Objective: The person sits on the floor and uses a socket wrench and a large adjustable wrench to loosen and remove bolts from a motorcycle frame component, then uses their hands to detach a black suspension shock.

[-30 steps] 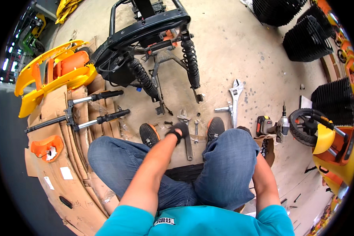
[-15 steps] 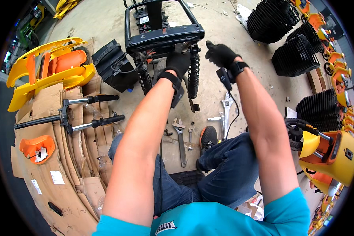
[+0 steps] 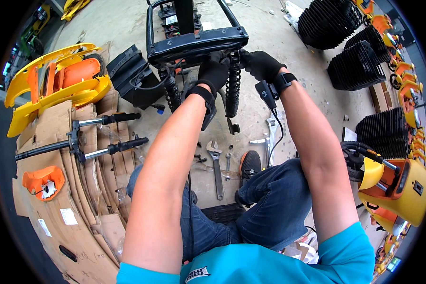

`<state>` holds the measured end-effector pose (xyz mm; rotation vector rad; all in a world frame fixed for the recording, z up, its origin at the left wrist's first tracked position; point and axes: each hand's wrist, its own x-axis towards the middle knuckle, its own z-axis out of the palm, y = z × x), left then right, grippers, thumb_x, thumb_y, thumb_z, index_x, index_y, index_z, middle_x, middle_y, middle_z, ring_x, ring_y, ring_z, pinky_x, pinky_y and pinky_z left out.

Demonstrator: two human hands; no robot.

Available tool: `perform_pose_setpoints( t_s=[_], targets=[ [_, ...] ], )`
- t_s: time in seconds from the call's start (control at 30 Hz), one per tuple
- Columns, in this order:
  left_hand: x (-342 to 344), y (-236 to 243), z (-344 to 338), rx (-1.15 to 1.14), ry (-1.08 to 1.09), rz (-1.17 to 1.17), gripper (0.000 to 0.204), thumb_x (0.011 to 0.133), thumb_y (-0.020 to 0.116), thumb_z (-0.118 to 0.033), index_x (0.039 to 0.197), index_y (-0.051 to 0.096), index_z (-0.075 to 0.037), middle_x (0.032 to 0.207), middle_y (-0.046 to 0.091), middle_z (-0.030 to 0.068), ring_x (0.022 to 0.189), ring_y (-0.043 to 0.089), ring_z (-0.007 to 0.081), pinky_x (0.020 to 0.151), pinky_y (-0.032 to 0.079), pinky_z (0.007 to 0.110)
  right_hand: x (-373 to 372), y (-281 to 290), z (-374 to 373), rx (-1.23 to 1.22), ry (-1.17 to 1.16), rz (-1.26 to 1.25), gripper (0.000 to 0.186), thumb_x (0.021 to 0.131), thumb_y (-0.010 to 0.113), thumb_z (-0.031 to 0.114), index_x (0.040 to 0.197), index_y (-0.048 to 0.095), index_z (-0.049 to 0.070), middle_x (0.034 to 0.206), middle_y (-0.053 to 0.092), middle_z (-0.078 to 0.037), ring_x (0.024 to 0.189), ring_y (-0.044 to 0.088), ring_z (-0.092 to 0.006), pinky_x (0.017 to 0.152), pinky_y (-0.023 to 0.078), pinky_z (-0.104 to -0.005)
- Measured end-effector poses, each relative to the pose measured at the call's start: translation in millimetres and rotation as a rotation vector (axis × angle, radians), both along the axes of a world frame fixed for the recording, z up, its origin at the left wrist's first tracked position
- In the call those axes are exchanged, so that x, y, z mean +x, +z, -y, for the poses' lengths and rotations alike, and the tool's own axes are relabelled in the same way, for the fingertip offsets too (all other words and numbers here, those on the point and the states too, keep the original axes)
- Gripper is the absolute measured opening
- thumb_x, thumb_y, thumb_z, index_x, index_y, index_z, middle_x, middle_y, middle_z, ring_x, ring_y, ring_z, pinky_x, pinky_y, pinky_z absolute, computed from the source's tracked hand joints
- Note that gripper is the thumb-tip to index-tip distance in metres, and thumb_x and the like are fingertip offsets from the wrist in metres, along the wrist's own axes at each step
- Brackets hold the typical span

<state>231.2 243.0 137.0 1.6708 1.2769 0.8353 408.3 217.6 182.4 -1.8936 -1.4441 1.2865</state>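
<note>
In front of me stands a black metal vehicle frame [image 3: 199,42] with a coil-spring shock absorber [image 3: 233,87] hanging from its right side. A second shock absorber [image 3: 172,90] hangs on the left, partly behind my arm. My left hand [image 3: 213,73], in a black glove, reaches up on the inner side of the right shock's upper end; the frame hides its fingertips. From the outside, my gloved right hand [image 3: 262,65] has its fingers closed together at the same shock's top mount. Whatever small part lies between those fingers is hidden.
An adjustable wrench [image 3: 217,168] and a larger wrench [image 3: 271,137] lie on the floor by my shoe [image 3: 250,166]. At left, a front fork [image 3: 75,139] and an orange part [image 3: 43,182] rest on cardboard [image 3: 87,208]. Black basket stacks [image 3: 355,66] stand at right.
My right hand has moved left, from beside the frame to the outer side of the shock's top, and its fingers have closed. My left hand stays nearly where it was.
</note>
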Motion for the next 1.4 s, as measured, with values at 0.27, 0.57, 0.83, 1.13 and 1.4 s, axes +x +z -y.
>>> perform_pose_setpoints(
  t_s=[0.27, 0.57, 0.83, 1.13, 1.4],
  targets=[
    [12.0, 13.6, 8.6, 0.057, 0.0, -0.221, 0.032, 0.094, 0.042, -0.028, 0.111, 0.061, -0.008, 0.105, 0.064, 0.0216, 0.103, 0.059, 0.04, 0.088, 0.047, 0.046, 14.6, -19.9, -3.0, 0.244, 0.219, 0.115, 0.058, 0.096, 0.04, 0.053, 0.07, 0.057, 0.004, 0.058, 0.048, -0.004, 0.045, 0.039, -0.0126, 0.044, 0.033, -0.0293],
    [24.5, 1.4, 0.1, -0.001, 0.062, -0.161, 0.046, 0.094, 0.038, -0.038, 0.112, 0.058, -0.001, 0.113, 0.06, 0.0274, 0.106, 0.058, 0.0409, 0.091, 0.046, 0.045, 9.4, -4.8, 8.9, -0.008, -0.053, -0.12, 0.044, 0.095, 0.048, 0.048, 0.076, 0.058, 0.009, 0.058, 0.044, 0.003, 0.045, 0.033, -0.0083, 0.041, 0.029, -0.0256],
    [19.8, -12.3, -10.2, -0.004, -0.008, -0.013, 0.022, 0.09, 0.051, -0.013, 0.105, 0.057, 0.001, 0.087, 0.066, 0.0182, 0.07, 0.067, 0.0262, 0.058, 0.053, 0.036, -2.7, 2.6, 7.9, -0.06, -0.101, -0.148, 0.051, 0.092, 0.047, 0.057, 0.069, 0.053, 0.012, 0.057, 0.041, 0.002, 0.043, 0.031, -0.0084, 0.038, 0.025, -0.0249],
    [23.2, 10.5, 10.6, -0.111, 0.173, 0.06, 0.042, 0.09, 0.049, -0.035, 0.114, 0.056, -0.002, 0.111, 0.061, 0.0275, 0.104, 0.058, 0.0425, 0.088, 0.048, 0.046, 0.3, -1.5, 7.0, -0.033, -0.061, -0.175, 0.048, 0.092, 0.049, 0.055, 0.072, 0.056, 0.013, 0.056, 0.039, 0.005, 0.04, 0.031, -0.0074, 0.037, 0.024, -0.0241],
    [18.0, 15.8, 7.6, -0.094, 0.116, 0.103, 0.033, 0.086, 0.057, -0.024, 0.109, 0.06, 0.0, 0.109, 0.063, 0.0236, 0.102, 0.061, 0.0375, 0.086, 0.049, 0.042, -1.1, -2.1, 4.8, -0.083, -0.115, -0.211, 0.045, 0.094, 0.046, 0.051, 0.074, 0.056, 0.013, 0.057, 0.039, 0.006, 0.041, 0.03, -0.0067, 0.037, 0.023, -0.0238]
  ],
)
